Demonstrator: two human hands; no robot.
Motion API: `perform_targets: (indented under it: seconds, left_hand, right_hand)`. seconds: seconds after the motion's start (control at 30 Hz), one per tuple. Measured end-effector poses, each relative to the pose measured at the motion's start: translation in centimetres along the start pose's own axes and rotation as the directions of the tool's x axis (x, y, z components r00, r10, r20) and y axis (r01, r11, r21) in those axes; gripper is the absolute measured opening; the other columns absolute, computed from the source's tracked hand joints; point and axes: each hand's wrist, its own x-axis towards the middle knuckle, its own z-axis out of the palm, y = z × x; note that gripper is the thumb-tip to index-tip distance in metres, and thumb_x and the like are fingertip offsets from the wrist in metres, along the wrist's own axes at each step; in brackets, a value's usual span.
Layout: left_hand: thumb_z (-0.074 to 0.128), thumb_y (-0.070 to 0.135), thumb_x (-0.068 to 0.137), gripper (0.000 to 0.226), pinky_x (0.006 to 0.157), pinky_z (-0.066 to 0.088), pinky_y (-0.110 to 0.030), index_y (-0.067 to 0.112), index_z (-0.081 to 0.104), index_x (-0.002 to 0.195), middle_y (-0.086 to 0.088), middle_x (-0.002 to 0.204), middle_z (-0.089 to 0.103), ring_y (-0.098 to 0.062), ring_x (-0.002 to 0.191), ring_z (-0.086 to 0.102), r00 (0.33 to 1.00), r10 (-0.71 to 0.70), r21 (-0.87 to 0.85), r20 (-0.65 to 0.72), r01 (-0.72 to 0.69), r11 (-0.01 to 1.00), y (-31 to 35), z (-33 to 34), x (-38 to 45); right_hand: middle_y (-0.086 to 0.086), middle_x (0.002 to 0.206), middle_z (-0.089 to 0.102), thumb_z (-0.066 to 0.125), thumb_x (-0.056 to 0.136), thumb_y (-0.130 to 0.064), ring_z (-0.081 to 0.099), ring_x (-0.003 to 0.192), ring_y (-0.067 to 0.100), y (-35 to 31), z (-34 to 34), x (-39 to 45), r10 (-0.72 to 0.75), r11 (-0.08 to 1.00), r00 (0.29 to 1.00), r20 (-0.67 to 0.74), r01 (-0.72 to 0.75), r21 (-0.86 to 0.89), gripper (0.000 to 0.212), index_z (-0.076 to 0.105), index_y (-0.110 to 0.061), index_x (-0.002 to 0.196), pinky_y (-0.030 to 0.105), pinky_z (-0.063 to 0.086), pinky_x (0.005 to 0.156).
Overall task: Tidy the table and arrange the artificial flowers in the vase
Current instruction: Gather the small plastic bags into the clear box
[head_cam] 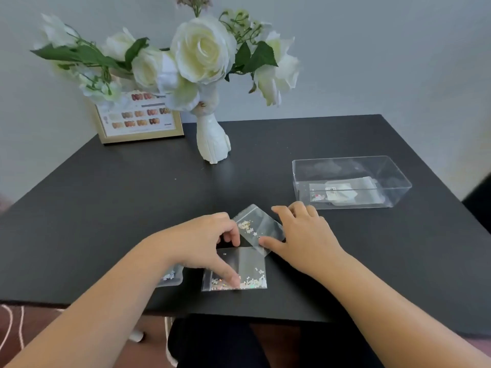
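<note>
Matt black table [106, 197], clear plastic box [350, 181] (glossy), glazed white vase [212, 139].

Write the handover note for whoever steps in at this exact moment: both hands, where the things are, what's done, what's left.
Left hand: flat on the lower sequin bag, fingertips pinning it to the black table; nothing lifted.
Right hand: fingers spread, thumb on the angled sequin bag just above.
A third small bag peeks out under the left forearm.
Clear plastic box, far right, open, holds one packet already.
White vase stands upright at the back with the artificial flowers in it, beside a framed colour chart.
Done: flowers in vase, one packet boxed.
Left: probably move the three loose bags into the box.
</note>
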Motion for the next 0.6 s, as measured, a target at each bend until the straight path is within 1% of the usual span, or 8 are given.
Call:
perform_targets:
  seconds: [0.1, 0.17, 0.27, 0.33, 0.4, 0.43, 0.5, 0.6]
  left_hand:
    - [0.084, 0.066, 0.043, 0.065, 0.078, 0.049, -0.030, 0.041, 0.051, 0.093, 0.022, 0.101, 0.045, -0.001, 0.094, 0.050, 0.998, -0.001, 0.065, 0.059, -0.003, 0.998, 0.5, 0.0, 0.2]
    - [0.088, 0.060, 0.046, 0.060, 0.073, 0.047, -0.027, 0.036, 0.051, 0.088, 0.019, 0.098, 0.046, -0.002, 0.089, 0.050, 0.997, -0.002, 0.077, 0.080, -0.004, 0.997, 0.7, -0.2, 0.5]
    - [0.092, 0.046, 0.052, 0.054, 0.060, 0.043, -0.024, 0.029, 0.050, 0.081, 0.015, 0.083, 0.059, -0.004, 0.071, 0.054, 0.997, -0.013, 0.010, 0.073, 0.012, 1.000, 0.6, -0.6, 0.7]
    - [0.089, 0.035, 0.064, 0.042, 0.059, 0.045, -0.025, 0.029, 0.051, 0.082, 0.012, 0.079, 0.068, -0.005, 0.066, 0.061, 0.997, 0.005, -0.092, 0.075, 0.002, 0.996, 0.5, -0.8, 0.9]
    - [0.080, 0.033, 0.076, 0.027, 0.061, 0.045, -0.024, 0.033, 0.055, 0.086, 0.013, 0.081, 0.070, -0.002, 0.067, 0.062, 0.999, 0.031, -0.144, 0.023, -0.027, 0.989, 0.7, -1.1, 1.1]
    - [0.075, 0.033, 0.081, 0.020, 0.063, 0.044, -0.024, 0.035, 0.057, 0.088, 0.013, 0.082, 0.070, -0.001, 0.068, 0.062, 0.999, 0.043, -0.161, -0.022, -0.046, 0.986, 0.9, -1.4, 1.4]
    - [0.065, 0.029, 0.090, 0.009, 0.067, 0.045, -0.024, 0.034, 0.058, 0.089, 0.013, 0.085, 0.071, -0.002, 0.071, 0.064, 0.992, 0.071, -0.205, -0.103, -0.091, 0.975, 1.5, -2.1, 2.0]
    - [0.052, 0.027, 0.099, 0.009, 0.074, 0.051, -0.029, 0.031, 0.059, 0.094, 0.010, 0.086, 0.070, -0.006, 0.071, 0.069, 0.976, 0.105, -0.249, -0.192, -0.152, 0.957, 3.3, -3.3, 3.5]
  right_hand:
    - [0.005, 0.129, 0.044, 0.060, 0.083, -0.056, 0.040, 0.121, 0.026, -0.6, -0.1, 0.3, 0.020, 0.992, 0.999, 0.046, -0.026, 0.120, 0.069, 0.035, -0.029, 0.142, 0.034, 0.038, 0.097]
    - [0.005, 0.123, 0.043, 0.068, 0.082, -0.044, 0.045, 0.116, 0.026, -0.6, -0.4, 0.4, 0.044, 0.966, 0.995, 0.093, -0.066, 0.250, 0.064, 0.039, -0.032, 0.138, 0.030, 0.039, 0.092]
    - [0.002, 0.115, 0.045, 0.074, 0.079, -0.029, 0.054, 0.096, 0.020, -0.1, -0.9, 0.4, 0.056, 0.919, 0.986, 0.154, -0.112, 0.378, 0.060, 0.043, -0.035, 0.130, 0.023, 0.040, 0.076]
    - [-0.003, 0.101, 0.058, 0.072, 0.080, -0.020, 0.056, 0.085, 0.012, 0.5, -1.1, 0.3, 0.035, 0.891, 0.989, 0.146, -0.098, 0.443, 0.054, 0.046, -0.035, 0.125, 0.018, 0.037, 0.064]
    - [-0.009, 0.080, 0.066, 0.066, 0.081, -0.011, 0.057, 0.072, 0.002, 1.0, -1.1, -0.1, 0.026, 0.843, 0.994, 0.102, -0.077, 0.532, 0.049, 0.050, -0.037, 0.119, 0.013, 0.038, 0.058]
    - [-0.009, 0.076, 0.067, 0.064, 0.082, -0.009, 0.057, 0.069, 0.001, 1.3, -1.2, -0.4, 0.028, 0.827, 0.997, 0.065, -0.060, 0.559, 0.048, 0.050, -0.039, 0.118, 0.010, 0.038, 0.059]
    - [-0.012, 0.074, 0.065, 0.063, 0.082, -0.007, 0.055, 0.067, 0.000, 2.0, -1.7, -0.9, 0.044, 0.803, 0.998, -0.049, -0.006, 0.596, 0.052, 0.048, -0.041, 0.119, 0.007, 0.039, 0.062]
    - [-0.013, 0.076, 0.064, 0.064, 0.084, -0.004, 0.055, 0.063, 0.002, 3.8, -3.6, -1.2, 0.077, 0.765, 0.965, -0.252, 0.105, 0.635, 0.053, 0.049, -0.041, 0.119, 0.005, 0.041, 0.065]
